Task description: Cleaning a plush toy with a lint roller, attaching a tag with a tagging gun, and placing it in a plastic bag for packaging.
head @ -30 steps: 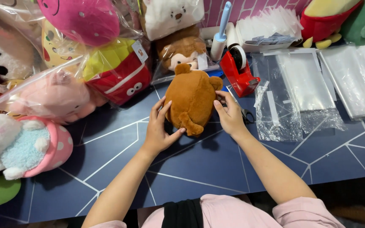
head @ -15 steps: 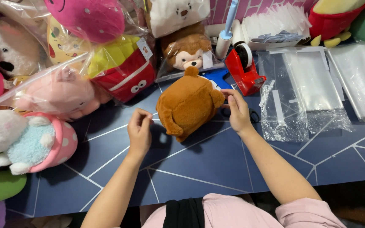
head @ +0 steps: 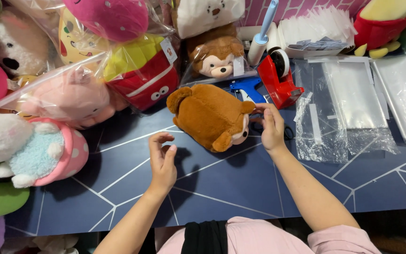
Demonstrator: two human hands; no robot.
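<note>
Nearest to me, my left hand (head: 162, 162) hovers just above the dark blue tabletop (head: 222, 188), holding nothing, its fingers loosely curled with thumb and forefinger drawn near each other. A little farther out, my right hand (head: 271, 126) rests at the head end of the brown plush toy (head: 210, 115), fingertips pinching at its ear or a small bit beside it; I cannot tell exactly which. The toy lies on its side in the middle of the tabletop, bare, with no bag around it. Just behind it sit a blue tagging gun (head: 245, 88) and a red tape dispenser (head: 280, 80). To the right, clear plastic bags (head: 348, 101) lie flat and unused. Farthest off, on the left, bagged plush toys (head: 132, 66) are piled up. I judge the brown one unfinished: bagging and sealing look left to do.
</note>
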